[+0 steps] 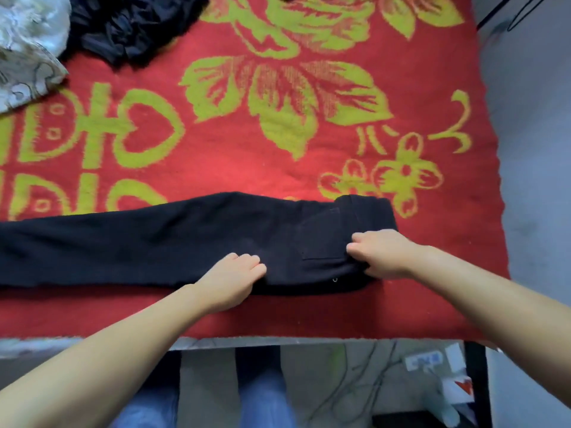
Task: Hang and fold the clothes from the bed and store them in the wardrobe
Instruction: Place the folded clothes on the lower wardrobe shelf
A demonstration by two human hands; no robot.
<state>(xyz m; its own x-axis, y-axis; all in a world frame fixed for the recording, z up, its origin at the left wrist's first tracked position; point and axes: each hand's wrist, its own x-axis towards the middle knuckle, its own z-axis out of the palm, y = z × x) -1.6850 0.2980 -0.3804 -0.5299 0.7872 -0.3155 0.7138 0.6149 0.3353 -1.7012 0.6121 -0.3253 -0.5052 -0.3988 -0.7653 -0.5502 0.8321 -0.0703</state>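
Observation:
A pair of black trousers [160, 242] lies flat across the near part of the bed, folded lengthwise, legs running off to the left and waistband at the right. My left hand [233, 281] rests on the seat area with its fingers curled into the fabric at the near edge. My right hand [383, 251] grips the waist end beside the back pocket, fingers curled on the cloth. A crumpled black garment [133, 26] lies at the far left of the bed.
The bed carries a red blanket [278, 149] with yellow-green flowers. A pale patterned pillow [24, 50] sits at the far left corner. Below the near bed edge are my jeans-clad legs, cables and a power strip [425, 361] on the floor.

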